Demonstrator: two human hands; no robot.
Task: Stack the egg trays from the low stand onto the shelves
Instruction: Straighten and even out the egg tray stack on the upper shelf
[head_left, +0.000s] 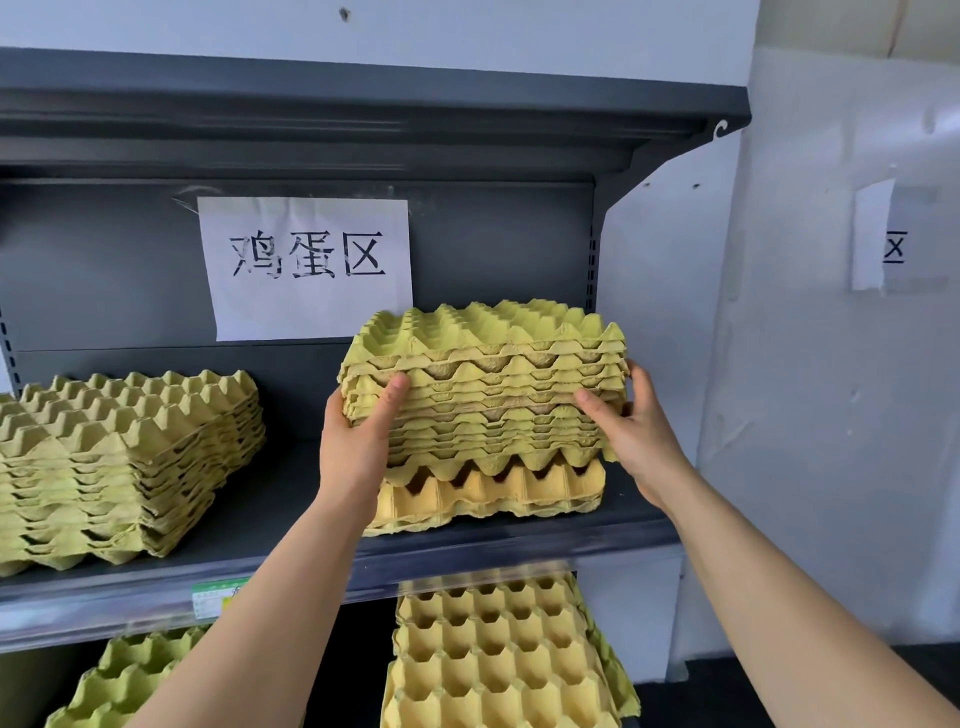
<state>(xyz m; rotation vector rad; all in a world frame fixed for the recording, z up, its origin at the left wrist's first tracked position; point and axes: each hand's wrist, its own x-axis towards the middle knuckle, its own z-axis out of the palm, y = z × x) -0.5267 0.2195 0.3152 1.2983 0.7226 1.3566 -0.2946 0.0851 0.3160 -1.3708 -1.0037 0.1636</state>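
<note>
Green stack sits at R end of shelf, near front edge, on top of yellow trays, slightly tilted. L hand grasps stack's L side, thumb up across its front, forearm reaching up. R hand grasps R side, fingers curled on front corner. Stacks: 2 on this shelf, incl. left stack at L end; 2 below, lower yellow stack and lower green stack. Signs: 2, back-panel sign and wall sign. Trays per stack: can't tell.

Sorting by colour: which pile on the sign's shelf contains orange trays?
The right one: orange trays lie under the green trays that the left hand and right hand grip. The left pile is all green.
</note>
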